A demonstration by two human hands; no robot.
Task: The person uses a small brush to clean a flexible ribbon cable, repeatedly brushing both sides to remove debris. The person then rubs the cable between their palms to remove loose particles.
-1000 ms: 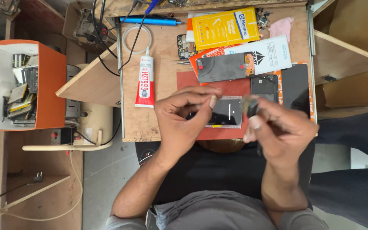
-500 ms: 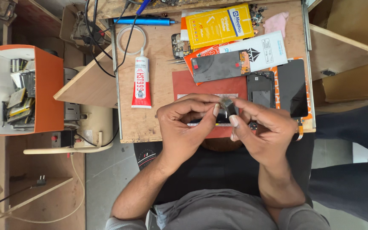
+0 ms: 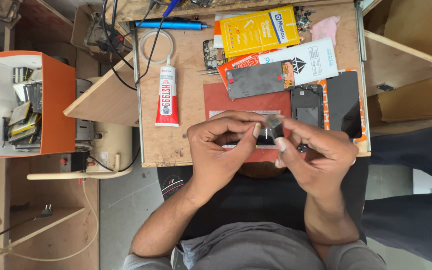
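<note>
At frame centre, above the bench (image 3: 191, 135), the left hand (image 3: 221, 145) and right hand (image 3: 316, 150) together pinch 1 small dark part (image 3: 275, 127); a glue tube (image 3: 167, 97) lies to its left.

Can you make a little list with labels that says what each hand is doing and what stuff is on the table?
Left hand: left hand pinches at the small dark grey block with thumb and fingers.
Right hand: right hand grips the same block from the other side.
Under the hands: red rectangular work mat on the wooden table.
Left of mat: white and red glue tube.
Far edge: blue pen-shaped tool, yellow flat packet.
Right of mat: black phone screen panel.
Off the table: orange box of parts.
</note>
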